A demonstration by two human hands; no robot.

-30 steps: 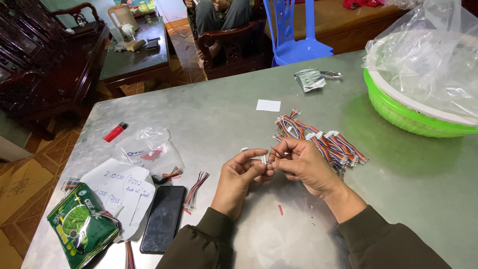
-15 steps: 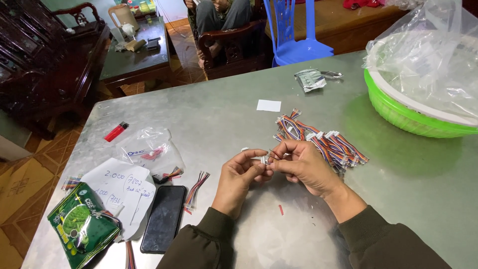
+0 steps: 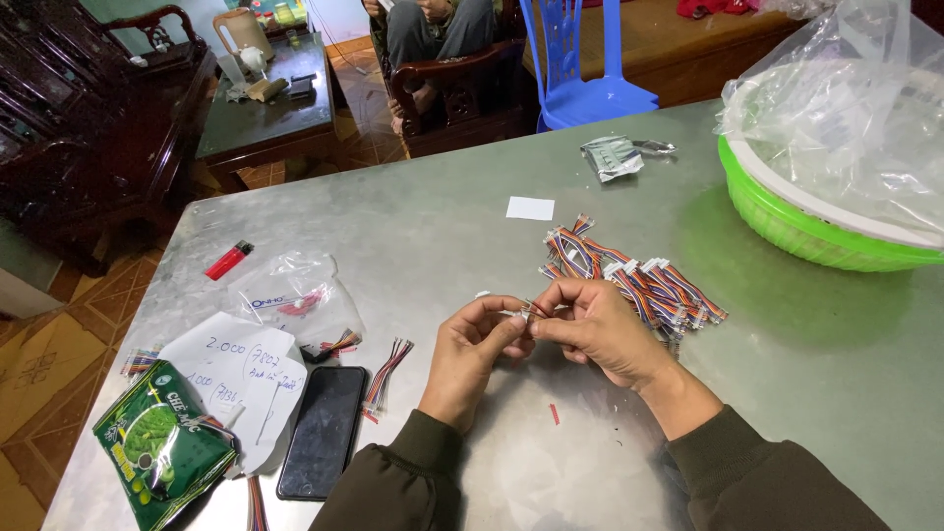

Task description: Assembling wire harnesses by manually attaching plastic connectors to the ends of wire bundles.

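Nearest, phone: black phone (image 3: 322, 442) flat on the counter (image 3: 442, 226), screen dark, left of the forearms.
Green packet: green packet (image 3: 160, 444) at the near left corner, partly over a handwritten paper sheet (image 3: 241, 379).
Loose wires: small bunch of coloured wires (image 3: 385, 369) just right of the phone.
Left hand: left hand (image 3: 472, 349) raised over the counter, thumb and fingers pinching one end of a small wire connector (image 3: 526, 311).
Right hand: right hand (image 3: 600, 329) pinching the other end; the two hands meet fingertip to fingertip.
Wire pile: heap of coloured wire harnesses (image 3: 629, 280) lying just beyond the right hand.
Clear bag: clear plastic bag (image 3: 295, 295) left of the hands, red lighter (image 3: 228, 260) beyond it.
White slip: white slip (image 3: 530, 207) farther out.
Basin: green basin (image 3: 816, 231) at the far right, lined with clear plastic.
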